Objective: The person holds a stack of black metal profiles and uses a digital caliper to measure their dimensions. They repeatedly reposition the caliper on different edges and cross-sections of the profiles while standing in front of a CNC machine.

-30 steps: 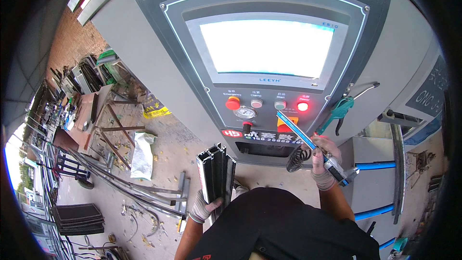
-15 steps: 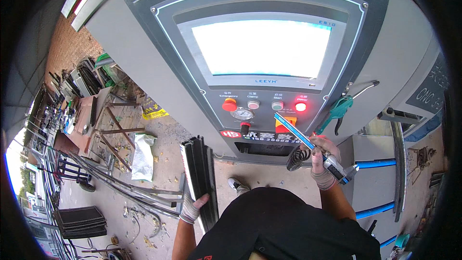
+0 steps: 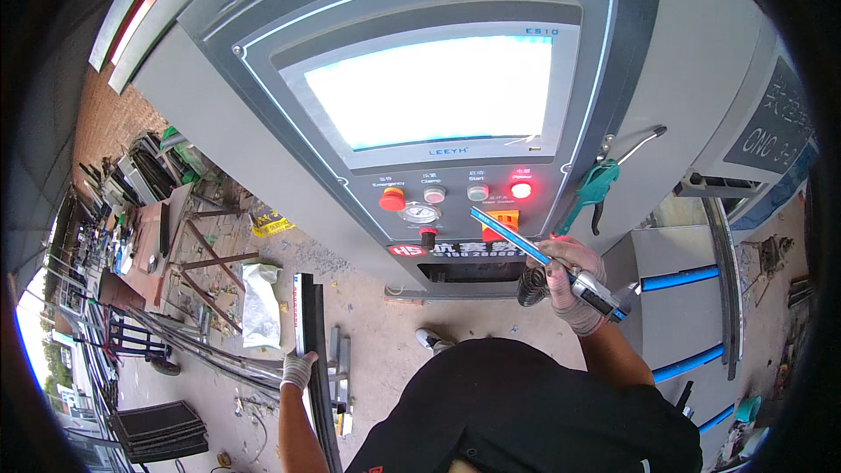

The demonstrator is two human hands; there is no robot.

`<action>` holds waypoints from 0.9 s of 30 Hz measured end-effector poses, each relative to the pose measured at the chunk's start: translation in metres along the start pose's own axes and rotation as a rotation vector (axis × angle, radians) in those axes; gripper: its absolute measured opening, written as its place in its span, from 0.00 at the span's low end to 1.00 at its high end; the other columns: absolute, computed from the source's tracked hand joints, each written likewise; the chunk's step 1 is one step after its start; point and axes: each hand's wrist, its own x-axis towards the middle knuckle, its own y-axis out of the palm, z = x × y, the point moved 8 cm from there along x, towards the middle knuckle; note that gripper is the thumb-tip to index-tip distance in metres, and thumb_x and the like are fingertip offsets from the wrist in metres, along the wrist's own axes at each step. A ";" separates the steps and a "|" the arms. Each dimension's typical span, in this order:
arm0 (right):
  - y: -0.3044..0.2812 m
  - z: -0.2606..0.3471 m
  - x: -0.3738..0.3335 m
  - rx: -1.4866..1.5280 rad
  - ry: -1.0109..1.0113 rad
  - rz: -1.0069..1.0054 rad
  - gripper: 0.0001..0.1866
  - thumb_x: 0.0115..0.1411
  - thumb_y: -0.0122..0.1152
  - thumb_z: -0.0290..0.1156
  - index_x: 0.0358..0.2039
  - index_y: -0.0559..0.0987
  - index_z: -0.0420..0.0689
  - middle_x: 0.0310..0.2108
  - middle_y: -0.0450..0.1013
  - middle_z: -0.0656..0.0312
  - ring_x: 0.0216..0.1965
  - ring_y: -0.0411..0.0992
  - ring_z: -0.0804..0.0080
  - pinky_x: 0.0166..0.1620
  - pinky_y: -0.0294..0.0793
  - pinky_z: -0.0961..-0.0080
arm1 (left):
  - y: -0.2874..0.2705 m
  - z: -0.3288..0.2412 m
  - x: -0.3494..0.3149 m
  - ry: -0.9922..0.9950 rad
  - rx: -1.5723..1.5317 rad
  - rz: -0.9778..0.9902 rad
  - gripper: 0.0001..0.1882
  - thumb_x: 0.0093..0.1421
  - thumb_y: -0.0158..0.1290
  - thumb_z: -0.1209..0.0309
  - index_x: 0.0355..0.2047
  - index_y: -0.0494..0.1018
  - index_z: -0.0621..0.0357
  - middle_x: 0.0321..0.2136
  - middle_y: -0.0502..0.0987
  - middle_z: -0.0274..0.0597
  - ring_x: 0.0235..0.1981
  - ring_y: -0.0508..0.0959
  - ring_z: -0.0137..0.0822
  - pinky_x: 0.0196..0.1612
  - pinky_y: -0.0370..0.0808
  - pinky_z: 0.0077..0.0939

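Observation:
My left hand (image 3: 299, 370), in a pale knit glove with bare fingertips, is closed around long dark window-frame-like profiles (image 3: 319, 333) with a white strip on one side. They stand almost upright, left of my body. My right hand (image 3: 574, 278), gloved the same way, grips a digital caliper (image 3: 597, 296) with its blade slanting up and left. The blade's tip lies in front of the orange-and-red switch (image 3: 501, 225) on the machine's control panel. Whether it touches the panel I cannot tell. A bright screen (image 3: 429, 92) sits above the buttons.
A teal air gun (image 3: 593, 195) hangs at the panel's right, near a black coiled hose (image 3: 531, 287). Blue-edged grey supports (image 3: 679, 278) stand at the right. To the left are a rusty-legged workbench (image 3: 215, 260), a white sack (image 3: 261, 305) and stacked dark panels (image 3: 159, 431).
My left hand has moved left with the profiles, which now show a narrower side. The caliper is still in my right hand, slightly left in the picture. The machine has shifted left in view.

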 end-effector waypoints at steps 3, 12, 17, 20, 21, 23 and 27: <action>-0.002 0.012 0.003 -0.068 -0.106 -0.001 0.16 0.69 0.61 0.38 0.49 0.79 0.39 0.35 0.80 0.55 0.32 0.77 0.70 0.38 0.79 0.72 | -0.001 0.023 0.026 -0.030 0.180 0.033 0.23 0.51 0.65 0.66 0.46 0.79 0.65 0.35 0.83 0.42 0.34 0.80 0.41 0.41 0.78 0.38; -0.004 0.023 0.002 -0.140 -0.132 -0.020 0.15 0.69 0.60 0.37 0.49 0.77 0.40 0.34 0.80 0.54 0.33 0.80 0.66 0.38 0.80 0.70 | 0.026 0.078 0.047 -0.142 0.253 0.120 0.22 0.50 0.61 0.64 0.44 0.81 0.65 0.35 0.84 0.44 0.35 0.81 0.43 0.45 0.77 0.39; 0.009 0.018 0.004 -0.155 -0.109 0.056 0.14 0.69 0.60 0.36 0.49 0.77 0.40 0.35 0.80 0.53 0.34 0.80 0.66 0.39 0.81 0.70 | 0.038 0.087 0.038 -0.122 0.254 0.068 0.23 0.48 0.64 0.64 0.42 0.82 0.66 0.33 0.84 0.45 0.32 0.80 0.41 0.41 0.78 0.39; 0.021 0.015 0.007 -0.112 -0.069 0.086 0.15 0.69 0.61 0.35 0.49 0.77 0.39 0.36 0.80 0.53 0.33 0.79 0.69 0.38 0.80 0.71 | 0.039 0.095 0.039 -0.137 0.243 0.058 0.23 0.50 0.64 0.65 0.45 0.83 0.65 0.34 0.86 0.45 0.34 0.83 0.40 0.43 0.79 0.37; 0.024 0.015 0.008 -0.100 -0.056 0.075 0.17 0.68 0.61 0.39 0.48 0.78 0.38 0.35 0.80 0.53 0.33 0.79 0.68 0.38 0.79 0.71 | 0.038 0.099 0.040 -0.131 0.239 0.069 0.22 0.50 0.64 0.65 0.44 0.83 0.65 0.34 0.86 0.45 0.34 0.83 0.39 0.43 0.79 0.37; 0.033 0.009 0.009 -0.019 0.016 0.074 0.23 0.68 0.62 0.47 0.44 0.80 0.35 0.33 0.81 0.52 0.33 0.79 0.66 0.38 0.77 0.71 | 0.038 0.105 0.044 -0.106 0.224 0.075 0.22 0.50 0.65 0.64 0.44 0.83 0.64 0.34 0.86 0.45 0.35 0.84 0.40 0.43 0.80 0.37; 0.053 0.007 0.010 0.007 0.012 0.134 0.17 0.69 0.61 0.39 0.45 0.79 0.35 0.32 0.80 0.51 0.33 0.79 0.66 0.40 0.78 0.70 | 0.039 0.123 0.051 -0.126 0.213 0.075 0.24 0.51 0.66 0.62 0.46 0.83 0.63 0.35 0.86 0.47 0.35 0.84 0.42 0.44 0.80 0.37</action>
